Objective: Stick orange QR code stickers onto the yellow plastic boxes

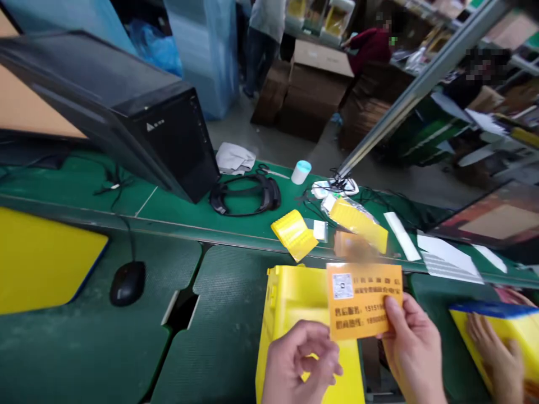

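Observation:
An orange printed card (364, 303) with a QR code is pinched between the thumb and fingers of my right hand (415, 350). My left hand (301, 359) is beside the card's lower left corner, its fingers loosely curled and apart, with nothing visible in them. Under both hands lies a yellow plastic case or bin (295, 286), partly covered by the card and my hands. Just beyond the card, a blurred orange piece (347, 244) lies on the bench, close to a yellow packet (357, 221).
At the right, another person's hand (494, 348) rests on a yellow and blue object (467, 331). A black mouse (127, 283), computer tower (168, 134), headset-like band (246, 196), scissors (273, 172) and tape roll (301, 172) stand about. A metal post (421, 84) rises behind.

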The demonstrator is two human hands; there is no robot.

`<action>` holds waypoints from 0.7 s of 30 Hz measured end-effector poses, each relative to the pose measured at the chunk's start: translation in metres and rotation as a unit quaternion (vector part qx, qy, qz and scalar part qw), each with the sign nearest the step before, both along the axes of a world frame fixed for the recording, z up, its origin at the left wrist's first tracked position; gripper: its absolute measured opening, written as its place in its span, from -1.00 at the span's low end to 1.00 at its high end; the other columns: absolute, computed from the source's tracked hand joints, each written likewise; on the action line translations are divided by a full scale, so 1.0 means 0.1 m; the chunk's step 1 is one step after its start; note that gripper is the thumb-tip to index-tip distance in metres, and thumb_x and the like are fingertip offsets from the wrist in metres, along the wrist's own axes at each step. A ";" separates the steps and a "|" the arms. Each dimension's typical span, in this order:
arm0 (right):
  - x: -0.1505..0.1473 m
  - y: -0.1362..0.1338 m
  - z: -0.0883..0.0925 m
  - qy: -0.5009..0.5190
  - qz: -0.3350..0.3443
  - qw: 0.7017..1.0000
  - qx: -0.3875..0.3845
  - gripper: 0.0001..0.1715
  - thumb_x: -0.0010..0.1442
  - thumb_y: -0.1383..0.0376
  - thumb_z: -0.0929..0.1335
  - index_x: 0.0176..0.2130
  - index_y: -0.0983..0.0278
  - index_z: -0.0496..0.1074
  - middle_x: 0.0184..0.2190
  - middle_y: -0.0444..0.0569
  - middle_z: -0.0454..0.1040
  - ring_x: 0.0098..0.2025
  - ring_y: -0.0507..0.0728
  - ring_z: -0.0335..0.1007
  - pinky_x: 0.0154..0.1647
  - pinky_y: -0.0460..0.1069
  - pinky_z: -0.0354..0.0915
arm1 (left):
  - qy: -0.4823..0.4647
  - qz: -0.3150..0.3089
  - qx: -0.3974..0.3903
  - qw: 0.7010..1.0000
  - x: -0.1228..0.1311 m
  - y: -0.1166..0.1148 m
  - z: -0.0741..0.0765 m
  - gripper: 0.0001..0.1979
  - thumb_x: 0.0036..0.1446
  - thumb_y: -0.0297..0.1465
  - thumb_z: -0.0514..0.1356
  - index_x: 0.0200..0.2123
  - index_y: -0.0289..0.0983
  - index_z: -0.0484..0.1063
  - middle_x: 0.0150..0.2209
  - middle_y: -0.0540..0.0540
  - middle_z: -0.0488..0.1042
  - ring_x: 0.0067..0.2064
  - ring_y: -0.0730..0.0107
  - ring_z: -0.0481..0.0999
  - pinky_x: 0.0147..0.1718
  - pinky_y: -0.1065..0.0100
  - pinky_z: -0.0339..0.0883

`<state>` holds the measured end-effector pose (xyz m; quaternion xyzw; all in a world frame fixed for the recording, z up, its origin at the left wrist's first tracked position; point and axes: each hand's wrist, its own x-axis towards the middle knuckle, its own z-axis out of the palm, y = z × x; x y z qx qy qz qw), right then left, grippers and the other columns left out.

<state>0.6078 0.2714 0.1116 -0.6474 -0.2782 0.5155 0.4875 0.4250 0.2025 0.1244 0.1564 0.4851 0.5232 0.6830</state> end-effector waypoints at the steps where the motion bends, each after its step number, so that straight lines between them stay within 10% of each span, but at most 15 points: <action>1: -0.04 -0.12 0.06 0.011 -0.001 1.000 0.011 -0.63 -0.03 0.11 0.54 -0.31 0.22 0.42 -0.42 -0.14 0.55 -0.56 -0.02 0.37 -0.65 -0.18 0.30 | 0.003 -0.012 -0.011 1.000 0.02 -0.03 0.08 -0.63 -0.03 -0.09 0.34 -0.35 -0.29 0.48 -0.47 -0.10 0.53 -0.52 0.43 0.50 -0.53 0.47 0.36; 11: 0.00 -0.86 0.38 0.066 -0.005 0.995 0.069 -0.68 0.07 0.09 0.49 -0.27 0.21 0.44 -0.39 -0.07 0.55 -0.48 0.04 0.40 -0.64 -0.16 0.26 | -0.026 -0.001 0.035 0.999 0.12 -0.57 0.52 -0.64 -0.08 -0.13 0.39 -0.41 -0.30 0.46 -0.56 -0.01 0.46 -0.54 0.52 0.41 -0.53 0.52 0.30; 21: 0.37 -1.38 0.46 0.109 -0.054 0.992 0.041 -0.60 -0.02 0.05 0.52 -0.32 0.25 0.43 -0.50 -0.15 0.50 -0.63 -0.08 0.21 -0.72 -0.22 0.12 | -0.021 -0.099 0.017 0.995 0.60 -0.85 0.57 -0.71 -0.14 -0.25 0.43 -0.48 -0.31 0.45 -0.62 -0.04 0.52 -0.60 0.42 0.49 -0.56 0.48 0.37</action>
